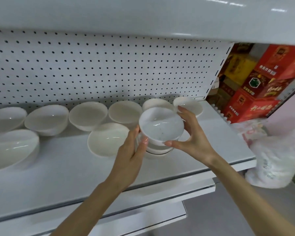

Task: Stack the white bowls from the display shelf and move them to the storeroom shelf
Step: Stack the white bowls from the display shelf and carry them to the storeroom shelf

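A stack of white bowls (pixel 160 126) stands on the white display shelf (pixel 75 167), right of centre. My left hand (pixel 131 157) holds the stack's left side with curled fingers. My right hand (pixel 192 137) grips the top bowl's right rim between thumb and fingers. Several single white bowls lie along the shelf: one beside the stack (pixel 107 138), a back row (pixel 88 114), and two at the far left (pixel 12 147). Another bowl (pixel 190 103) sits behind my right hand.
A white pegboard (pixel 100 65) backs the shelf, and another shelf (pixel 143 14) hangs overhead. Red cartons (pixel 255 92) are stacked past the right end. A white plastic bag (pixel 272 160) bulges at the shelf's right corner.
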